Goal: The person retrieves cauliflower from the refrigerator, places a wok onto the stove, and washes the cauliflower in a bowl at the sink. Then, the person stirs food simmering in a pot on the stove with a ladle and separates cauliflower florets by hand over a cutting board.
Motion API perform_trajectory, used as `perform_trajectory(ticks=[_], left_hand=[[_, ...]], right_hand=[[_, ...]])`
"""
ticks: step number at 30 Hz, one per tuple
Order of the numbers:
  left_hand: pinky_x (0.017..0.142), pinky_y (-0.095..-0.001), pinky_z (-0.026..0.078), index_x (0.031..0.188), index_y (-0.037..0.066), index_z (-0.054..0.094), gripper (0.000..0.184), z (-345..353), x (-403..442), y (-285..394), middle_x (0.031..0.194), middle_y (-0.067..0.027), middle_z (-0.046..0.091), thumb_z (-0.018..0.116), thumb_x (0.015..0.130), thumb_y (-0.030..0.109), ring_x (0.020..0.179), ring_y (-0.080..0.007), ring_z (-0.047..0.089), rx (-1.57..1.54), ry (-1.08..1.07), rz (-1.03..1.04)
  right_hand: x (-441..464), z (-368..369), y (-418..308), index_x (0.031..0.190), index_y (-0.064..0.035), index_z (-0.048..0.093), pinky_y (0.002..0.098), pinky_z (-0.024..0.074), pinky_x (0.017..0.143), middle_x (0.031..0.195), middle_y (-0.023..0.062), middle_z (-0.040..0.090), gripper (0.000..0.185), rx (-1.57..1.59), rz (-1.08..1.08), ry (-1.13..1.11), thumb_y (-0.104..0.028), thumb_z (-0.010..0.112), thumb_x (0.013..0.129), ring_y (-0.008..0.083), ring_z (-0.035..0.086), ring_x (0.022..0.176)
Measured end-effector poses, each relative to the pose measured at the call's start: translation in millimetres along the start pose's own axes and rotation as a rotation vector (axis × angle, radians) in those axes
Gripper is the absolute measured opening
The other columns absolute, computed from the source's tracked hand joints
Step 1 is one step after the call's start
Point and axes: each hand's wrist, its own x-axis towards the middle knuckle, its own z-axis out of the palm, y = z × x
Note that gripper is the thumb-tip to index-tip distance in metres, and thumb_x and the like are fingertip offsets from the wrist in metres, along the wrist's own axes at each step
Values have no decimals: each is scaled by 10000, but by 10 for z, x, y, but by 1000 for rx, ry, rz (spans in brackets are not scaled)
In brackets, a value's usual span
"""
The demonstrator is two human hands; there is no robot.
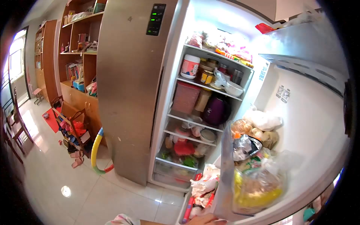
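Observation:
At the bottom edge, my left hand reaches in from the left, with a pale patterned sleeve behind it. Only part of the hand shows, and its grip is cut off by the frame. It is by a low bin filled with white and red packets. Above and right of the hand, a clear door bin holds several bags, among them a yellow-edged bag and a silver foil pack. The refrigerator stands with its right door swung wide. My right hand is out of view.
Inside the lit shelves are a white-lidded tub, a pink container, a dark purple jug and a white bowl. Left are a wooden bookcase, a shoe rack and a coloured hoop on the tiled floor.

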Motion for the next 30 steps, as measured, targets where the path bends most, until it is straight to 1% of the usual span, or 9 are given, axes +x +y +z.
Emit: perform_trajectory(ticks=[6, 11, 12, 14, 15, 17, 19, 24, 30], left_hand=[[778, -424, 442, 1051, 45, 558, 461, -357, -603, -337, 1045, -175, 558, 712, 688, 283, 909, -350, 546, 240, 233, -262], [844, -346, 440, 1196, 65, 489, 377, -1257, -690, -745, 1158, -152, 537, 560, 836, 152, 1005, -303, 543, 125, 474, -654], [811, -340, 456, 1189, 68, 495, 368, -1399, -752, -839, 1143, -144, 546, 559, 841, 167, 966, -291, 564, 110, 521, -732], [710, -320, 487, 1171, 83, 506, 354, -1585, -911, -959, 1097, -111, 568, 567, 846, 211, 824, -249, 611, 56, 643, -826], [713, -316, 487, 1168, 91, 508, 349, -1746, -995, -986, 1095, -104, 566, 566, 847, 213, 834, -242, 609, 89, 601, -836], [738, -306, 490, 1181, 104, 501, 358, -2064, -1213, -1047, 1097, -102, 552, 576, 844, 203, 893, -222, 598, 136, 557, -851], [714, -305, 483, 1133, 114, 524, 311, -2413, -1474, -1033, 1045, -93, 554, 571, 838, 200, 851, -230, 601, 198, 595, -838], [728, -277, 489, 1132, 98, 526, 286, -3445, -2248, -719, 958, -76, 555, 565, 851, 141, 855, -183, 587, 402, 740, -983], [739, -278, 490, 1074, 66, 573, 246, -4300, -2865, -550, 987, -56, 613, 584, 837, 133, 828, -152, 597, 383, 1083, -1138]], right_hand=[[-685, 779, -306, 1116, 8, 545, 389, 459, 763, 1007, 160, 616, 452, -186, -43, -512, -361, 380, 915, 270, 592, 876], [-981, 1576, -1458, 989, -11, 618, 408, 471, 736, 894, 140, 650, 293, -439, -319, -595, -254, 513, 864, 311, 606, 771], [-724, 1935, -1145, 974, -62, 610, 308, 468, 617, 843, 31, 631, 267, -205, -290, -630, -282, 550, 834, 155, 590, 707], [-385, 2591, -966, 959, -6, 615, 268, 461, 529, 826, 46, 642, 275, -14, -457, -634, -249, 574, 835, 160, 602, 643], [-394, 2851, -1182, 980, 3, 593, 285, 464, 542, 870, 30, 623, 282, 783, -31, -845, -240, 564, 840, 149, 579, 671], [-212, 3224, -1660, 995, 7, 557, 301, 468, 663, 961, 67, 573, 251, -233, -448, -808, -175, 519, 827, 167, 555, 852], [-92, 3697, -1741, 1019, 29, 568, 351, 461, 752, 938, 147, 604, 290, -166, -759, -466, -121, 561, 771, 231, 575, 830], [1043, 4794, -1419, 950, 35, 615, 350, 468, 744, 888, 162, 632, 267, -298, -666, -117, -148, 599, 756, 249, 601, 815], [-934, 5269, -1962, 999, -41, 623, 372, 471, 770, 969, 119, 633, 295, -454, -673, -776, -261, 588, 805, 265, 592, 852]])
